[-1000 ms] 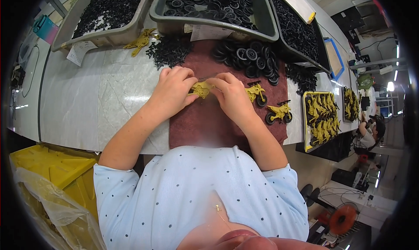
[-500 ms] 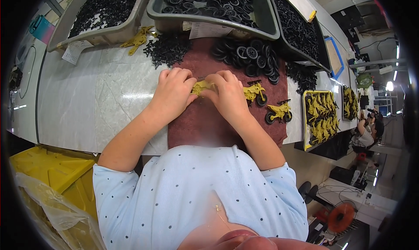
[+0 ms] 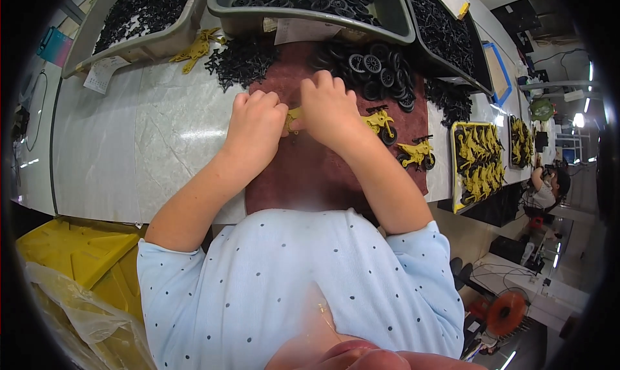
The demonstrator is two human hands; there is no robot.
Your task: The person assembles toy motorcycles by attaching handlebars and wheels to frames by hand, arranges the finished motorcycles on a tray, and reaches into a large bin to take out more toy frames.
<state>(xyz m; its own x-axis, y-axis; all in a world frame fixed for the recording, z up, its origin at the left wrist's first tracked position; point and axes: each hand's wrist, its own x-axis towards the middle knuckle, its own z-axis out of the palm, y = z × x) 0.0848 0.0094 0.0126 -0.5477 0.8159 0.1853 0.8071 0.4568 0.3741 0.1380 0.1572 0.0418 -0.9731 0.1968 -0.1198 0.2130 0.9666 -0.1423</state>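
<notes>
Between my hands, over a dark red cloth (image 3: 278, 189), is a yellow toy motorcycle body (image 3: 292, 120), largely covered by fingers. My left hand (image 3: 257, 126) is closed on its left end. From the other side my right hand (image 3: 330, 108) grips it with curled fingers; whether a small part is also pinched there is hidden. Just right of that hand stands a toy motorcycle (image 3: 380, 121) with black wheels and handlebar, partly behind my wrist. A second toy motorcycle (image 3: 418, 154) sits nearer me on the cloth's right side. Loose black wheels (image 3: 386, 78) lie heaped beyond my right hand.
Small black parts (image 3: 242, 61) are piled beyond my left hand, beside yellow bodies (image 3: 196, 49). Along the back stand a grey bin of wheels (image 3: 371, 34), another grey bin (image 3: 139, 48) and a dark bin (image 3: 445, 75). A tray (image 3: 454, 190) of yellow motorcycles is at right.
My right hand has shifted away from me and turned over the yellow body, hiding more of it. My left hand stays on it. The whole view has shifted slightly.
</notes>
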